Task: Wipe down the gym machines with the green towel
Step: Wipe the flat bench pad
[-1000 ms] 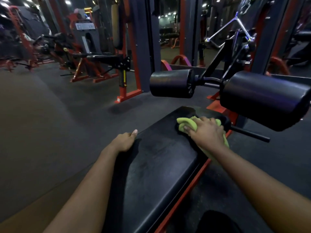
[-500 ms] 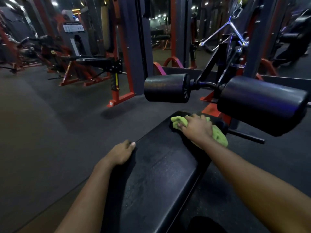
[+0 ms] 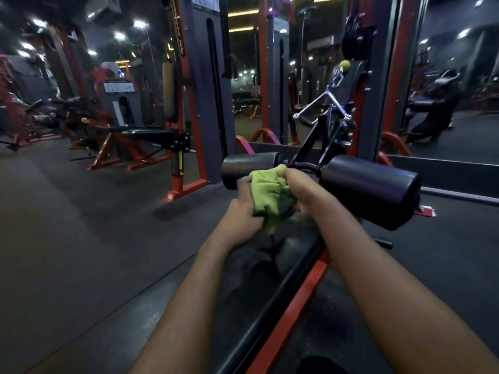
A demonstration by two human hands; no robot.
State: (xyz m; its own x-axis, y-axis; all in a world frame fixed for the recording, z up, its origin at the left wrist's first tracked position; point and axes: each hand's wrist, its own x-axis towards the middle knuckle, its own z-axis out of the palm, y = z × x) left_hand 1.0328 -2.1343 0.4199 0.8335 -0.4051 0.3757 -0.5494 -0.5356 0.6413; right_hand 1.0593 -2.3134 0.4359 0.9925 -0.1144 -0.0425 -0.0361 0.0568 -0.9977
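Observation:
The green towel (image 3: 270,195) is bunched up in the air above the far end of the black bench pad (image 3: 272,268). Both hands grip it. My left hand (image 3: 241,211) holds its left and lower side. My right hand (image 3: 302,188) clutches its right side. Just beyond the towel are the machine's two black roller pads: the left roller (image 3: 237,166), partly hidden by the towel, and the bigger right roller (image 3: 372,190). The bench's red frame rail (image 3: 294,306) runs along its right edge.
A grey and red cable tower (image 3: 205,90) stands behind the rollers. A chrome V-handle (image 3: 326,103) hangs at centre right. More red-framed machines (image 3: 116,136) fill the left background. Dark rubber floor (image 3: 81,238) lies open to the left. A dark figure (image 3: 437,109) shows at far right.
The towel has been lifted off the bench pad. My left hand left the bench edge and joined my right on the towel. The view tilted up and moved forward.

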